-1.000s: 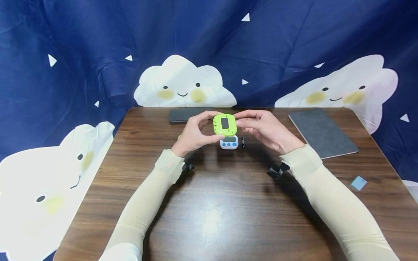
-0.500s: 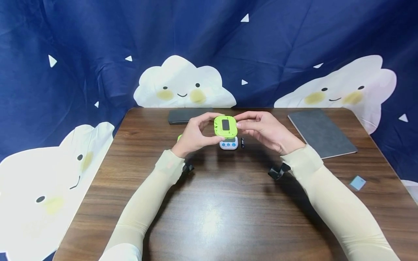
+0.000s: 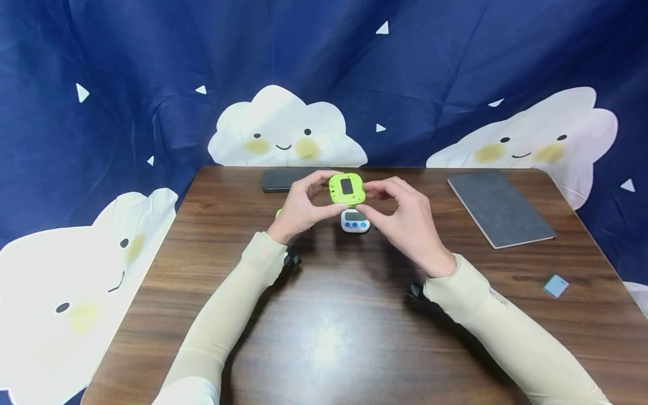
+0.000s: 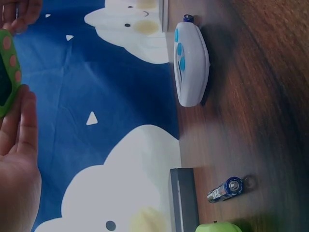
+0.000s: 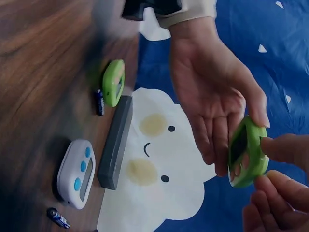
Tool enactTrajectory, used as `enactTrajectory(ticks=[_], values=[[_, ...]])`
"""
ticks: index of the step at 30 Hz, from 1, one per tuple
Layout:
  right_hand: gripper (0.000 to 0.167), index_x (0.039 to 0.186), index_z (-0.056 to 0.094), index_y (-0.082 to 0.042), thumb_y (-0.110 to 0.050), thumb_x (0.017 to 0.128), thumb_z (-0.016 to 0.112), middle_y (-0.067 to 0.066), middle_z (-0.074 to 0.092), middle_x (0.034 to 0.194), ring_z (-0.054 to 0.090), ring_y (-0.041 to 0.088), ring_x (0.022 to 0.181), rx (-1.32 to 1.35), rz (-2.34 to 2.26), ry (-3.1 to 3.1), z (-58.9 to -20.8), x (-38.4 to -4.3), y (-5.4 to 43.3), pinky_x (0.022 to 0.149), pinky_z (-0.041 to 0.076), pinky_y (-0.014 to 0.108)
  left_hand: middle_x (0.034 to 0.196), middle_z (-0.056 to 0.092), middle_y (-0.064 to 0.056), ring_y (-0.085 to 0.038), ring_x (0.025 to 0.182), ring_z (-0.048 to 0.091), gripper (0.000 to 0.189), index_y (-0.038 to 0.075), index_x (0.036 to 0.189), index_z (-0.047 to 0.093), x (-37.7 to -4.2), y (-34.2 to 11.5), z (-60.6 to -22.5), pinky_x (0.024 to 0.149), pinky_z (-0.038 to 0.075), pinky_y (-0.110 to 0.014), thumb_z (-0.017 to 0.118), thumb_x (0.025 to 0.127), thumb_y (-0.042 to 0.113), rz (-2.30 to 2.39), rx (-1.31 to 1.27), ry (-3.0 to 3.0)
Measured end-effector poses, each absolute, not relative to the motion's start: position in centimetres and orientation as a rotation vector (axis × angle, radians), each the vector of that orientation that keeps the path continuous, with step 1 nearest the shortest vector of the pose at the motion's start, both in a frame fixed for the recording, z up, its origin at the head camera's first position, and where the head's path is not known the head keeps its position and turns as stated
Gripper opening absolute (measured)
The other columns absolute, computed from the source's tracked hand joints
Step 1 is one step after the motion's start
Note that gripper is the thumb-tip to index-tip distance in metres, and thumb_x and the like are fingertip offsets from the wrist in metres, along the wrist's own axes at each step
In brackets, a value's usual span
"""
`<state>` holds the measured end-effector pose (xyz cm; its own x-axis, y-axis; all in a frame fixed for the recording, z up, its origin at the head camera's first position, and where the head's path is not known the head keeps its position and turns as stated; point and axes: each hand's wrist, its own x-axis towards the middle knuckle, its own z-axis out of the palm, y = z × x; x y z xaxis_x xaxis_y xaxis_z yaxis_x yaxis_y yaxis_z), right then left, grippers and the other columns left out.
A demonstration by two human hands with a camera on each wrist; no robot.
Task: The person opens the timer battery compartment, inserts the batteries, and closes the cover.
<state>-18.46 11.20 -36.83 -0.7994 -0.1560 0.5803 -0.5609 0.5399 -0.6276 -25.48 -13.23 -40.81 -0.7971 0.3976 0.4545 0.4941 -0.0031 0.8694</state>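
Plenty of room at lower centre of the head view, where bare surface (image 3: 324, 315) makes a wide lane between the forearms! Up at centre it tightens: left hand (image 3: 300, 207) and right hand (image 3: 407, 225) flank the held timer (image 3: 347, 189), and the white timer (image 3: 355, 222) sits just below it in the frame, a battery (image 5: 59, 218) crowding alongside. Dark case (image 3: 283, 180) bars the upper middle, left of centre; the notebook (image 3: 501, 208) fills the upper right, but a strip opens between it and the right hand, the blue block (image 3: 556, 286) lying farther right.
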Motion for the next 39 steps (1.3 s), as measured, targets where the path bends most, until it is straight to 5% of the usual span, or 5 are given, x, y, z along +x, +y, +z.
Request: enactTrajectory(ticks=[10, 28, 39], values=[[0.043, 0.124, 0.081, -0.003, -0.012, 0.085, 0.099, 0.014, 0.078, 0.114, 0.071, 0.033, 0.111, 0.561, 1.069, -2.257, -37.5, -17.6, 9.9, 0.088, 0.059, 0.048, 0.143, 0.075, -0.017, -0.015, 0.128, 0.073, 0.063, 0.005, 0.148, 0.068, -25.4, -13.0, -40.9, 0.118, 0.059, -0.041, 0.091, 0.089, 0.002, -1.958, -1.005, -2.151], [0.043, 0.125, 0.080, -0.002, -0.014, 0.088, 0.097, 0.015, 0.079, 0.120, 0.072, 0.034, 0.111, 0.538, 1.042, -2.207, -38.2, -17.5, 9.5, 0.094, 0.060, 0.045, 0.144, 0.076, -0.018, -0.014, 0.129, 0.074, 0.066, 0.003, 0.150, 0.067, -25.3, -13.2, -40.7, 0.120, 0.059, -0.042, 0.091, 0.089, 0.002, -1.993, -1.011, -2.139], [0.038, 0.121, 0.083, -0.006, -0.018, 0.089, 0.098, 0.013, 0.083, 0.110, 0.075, 0.029, 0.102, 0.445, 1.134, -2.200, -38.0, -18.2, 10.2, 0.091, 0.058, 0.037, 0.136, 0.078, -0.020, -0.016, 0.119, 0.076, 0.054, 0.000, 0.145, 0.071, -25.4, -13.5, -40.5, 0.111, 0.063, -0.042, 0.086, 0.093, 0.002, -1.984, -0.982, -2.110]])
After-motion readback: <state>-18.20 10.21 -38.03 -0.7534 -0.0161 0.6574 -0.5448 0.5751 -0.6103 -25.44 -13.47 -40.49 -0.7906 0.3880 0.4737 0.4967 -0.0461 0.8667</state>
